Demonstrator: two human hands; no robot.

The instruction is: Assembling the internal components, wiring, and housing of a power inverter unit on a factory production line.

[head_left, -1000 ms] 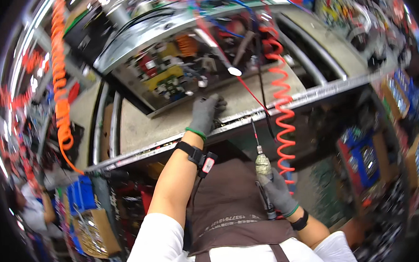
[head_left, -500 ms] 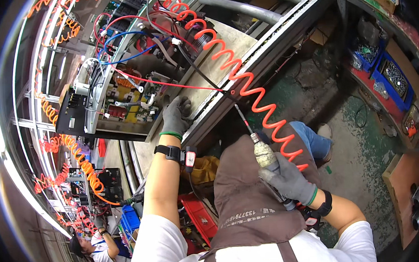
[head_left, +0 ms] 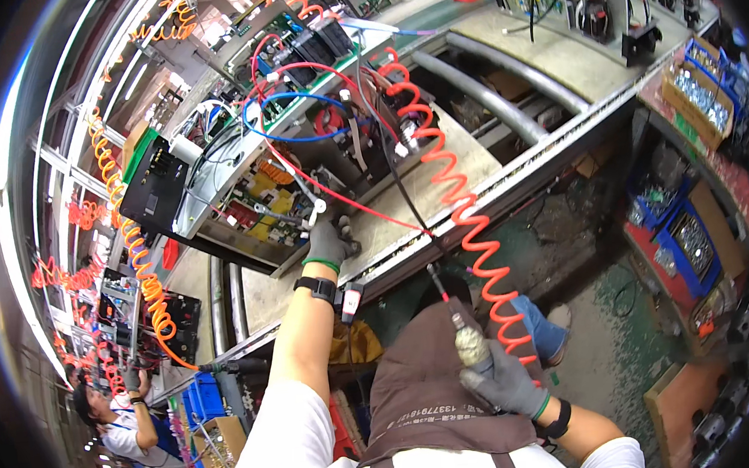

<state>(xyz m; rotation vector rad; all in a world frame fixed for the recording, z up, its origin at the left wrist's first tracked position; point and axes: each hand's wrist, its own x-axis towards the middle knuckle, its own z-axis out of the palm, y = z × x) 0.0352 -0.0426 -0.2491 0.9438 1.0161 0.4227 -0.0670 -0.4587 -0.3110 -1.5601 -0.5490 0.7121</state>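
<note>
My left hand [head_left: 330, 243], in a grey glove with a green cuff, has its fingers bent against the near edge of a metal chassis [head_left: 229, 210]. Circuit boards, a copper coil and loose red, blue and black wires fill this open unit. Its black end panel [head_left: 145, 190] faces left. Low over my lap, my right hand [head_left: 505, 384], also gloved in grey, is closed around a screwdriver [head_left: 472, 346] with a pale wrapped body. The long bit points up toward the bench edge, touching nothing that I can see.
An orange-red coiled hose [head_left: 475, 221] hangs across the bench's front rail [head_left: 533, 157]. Metal rollers [head_left: 491, 98] lie right of the unit; another wired assembly [head_left: 593, 15] stands beyond. Blue bins of screws [head_left: 691, 247] sit at right. A co-worker [head_left: 133, 420] is at lower left.
My view has swung right, showing more of the bench there. The left hand stays at the chassis. My right hand still holds the screwdriver, now lower in view.
</note>
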